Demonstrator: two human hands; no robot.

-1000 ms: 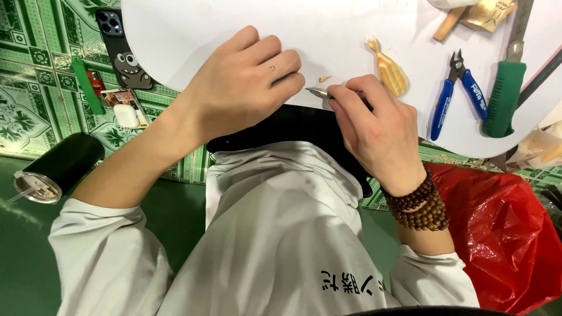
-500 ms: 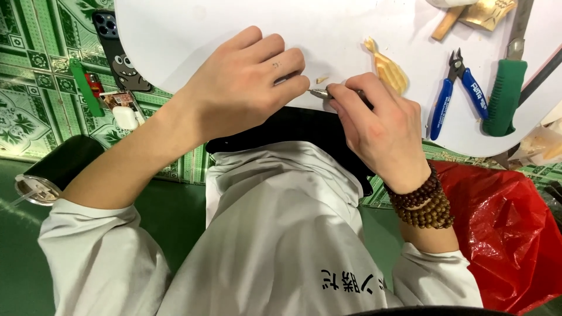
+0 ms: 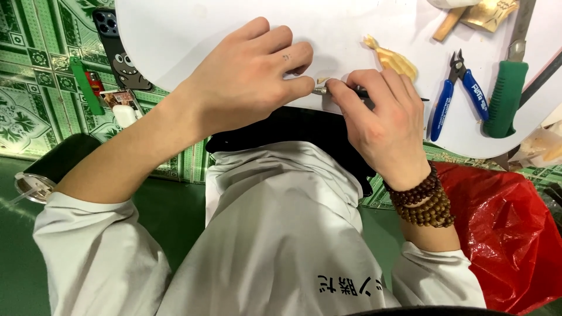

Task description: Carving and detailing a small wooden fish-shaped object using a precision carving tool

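worktop: white sheet (image 3: 193,35) with a curved near edge, sitting over green patterned flooring (image 3: 35,88)
grip, left hand: left hand (image 3: 246,76) curled palm-down at the worktop's near edge, fingertips pinched on a tiny pale piece (image 3: 322,81)
grip, right hand: right hand (image 3: 380,117) closed around a thin dark tool (image 3: 363,92), its metal tip touching the piece right at the left fingertips
the piece: sits between the 2 grips, just inside the near edge; too small to tell its shape
right of the grips: yellowish carved bit (image 3: 395,58) just past the right knuckles, then blue-handled cutters (image 3: 459,88), then a green-handled tool (image 3: 503,96) further out
far right corner: wooden scraps (image 3: 480,14), well apart from the hands
left of the grips: phone in a dark cartoon case (image 3: 117,52) half under the sheet's edge, green lighter (image 3: 85,85) and small bits beside it on the floor
below the grips: lap in a grey shirt (image 3: 281,234), black cloth (image 3: 293,126) under the edge
low right: red plastic bag (image 3: 503,234) beside the beaded wrist (image 3: 424,202)
open room: bare white stretch above the left hand; right side is crowded with tools
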